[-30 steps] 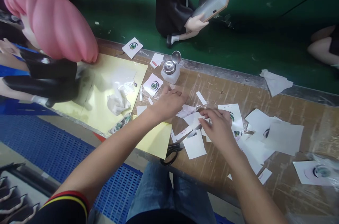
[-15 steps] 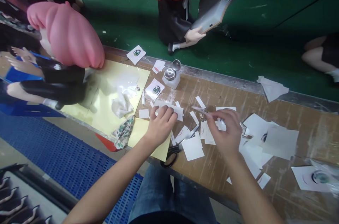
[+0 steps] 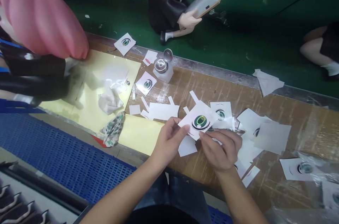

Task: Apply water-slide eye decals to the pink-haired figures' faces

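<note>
A white paper card printed with a green eye, an eye decal (image 3: pixel 200 121), is held up between my two hands. My left hand (image 3: pixel 171 141) pinches its left edge, thumb on top. At the lower right edge, the thumb and fingertips of my right hand (image 3: pixel 222 146) are closed on it. Something silvery (image 3: pixel 239 131) shows beside my right knuckles; I cannot make out whether it is held. Another eye decal (image 3: pixel 221 113) lies just behind the right hand. White paper scraps (image 3: pixel 163 111) are scattered near the left hand.
A pump-top bottle (image 3: pixel 163 70) with its lid up stands behind the scraps. A large pink-haired figure (image 3: pixel 45 22) lies at left over yellow paper (image 3: pixel 137 134). Another figure (image 3: pixel 169 8) with a book sits on the green belt (image 3: pixel 251 29). Paper sheets (image 3: pixel 274 135) lie at right.
The left hand has come off the white strip and moved right. Both hands now hold an eye decal between them. The view has shifted, so things at left sit further left.
</note>
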`<state>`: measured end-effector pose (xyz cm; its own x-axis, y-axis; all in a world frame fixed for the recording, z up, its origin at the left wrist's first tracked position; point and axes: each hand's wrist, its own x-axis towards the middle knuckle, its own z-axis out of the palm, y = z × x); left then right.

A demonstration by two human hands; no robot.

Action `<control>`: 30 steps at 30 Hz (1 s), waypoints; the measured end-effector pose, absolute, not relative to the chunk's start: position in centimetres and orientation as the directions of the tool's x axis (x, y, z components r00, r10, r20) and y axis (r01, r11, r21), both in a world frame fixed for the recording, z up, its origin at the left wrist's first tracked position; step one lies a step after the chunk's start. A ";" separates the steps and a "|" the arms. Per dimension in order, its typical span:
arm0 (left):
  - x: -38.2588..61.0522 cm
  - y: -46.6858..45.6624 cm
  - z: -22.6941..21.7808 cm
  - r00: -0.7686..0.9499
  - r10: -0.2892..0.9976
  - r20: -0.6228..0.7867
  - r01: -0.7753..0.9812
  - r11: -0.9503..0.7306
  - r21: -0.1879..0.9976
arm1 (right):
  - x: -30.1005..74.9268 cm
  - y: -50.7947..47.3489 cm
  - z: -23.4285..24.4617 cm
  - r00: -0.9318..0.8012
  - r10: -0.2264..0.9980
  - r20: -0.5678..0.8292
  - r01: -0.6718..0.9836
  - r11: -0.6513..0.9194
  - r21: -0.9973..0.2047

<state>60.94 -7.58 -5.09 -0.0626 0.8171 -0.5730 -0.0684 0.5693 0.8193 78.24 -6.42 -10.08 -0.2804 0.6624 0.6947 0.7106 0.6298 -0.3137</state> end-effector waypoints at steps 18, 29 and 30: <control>54.6 -3.3 0.0 0.234 0.871 -0.431 -0.008 0.445 0.895 | 81.1 -5.6 -7.6 0.067 0.990 -0.124 0.624 -0.139 -0.769; 57.0 -4.7 6.5 0.056 0.935 -0.351 -0.039 0.353 0.935 | 77.9 -8.2 3.5 -0.175 0.810 -0.560 -0.003 -0.569 -0.822; 57.5 -5.6 6.6 -0.047 0.920 -0.389 -0.135 0.380 0.915 | 77.7 -8.8 3.8 -0.142 0.816 -0.560 -0.027 -0.569 -0.822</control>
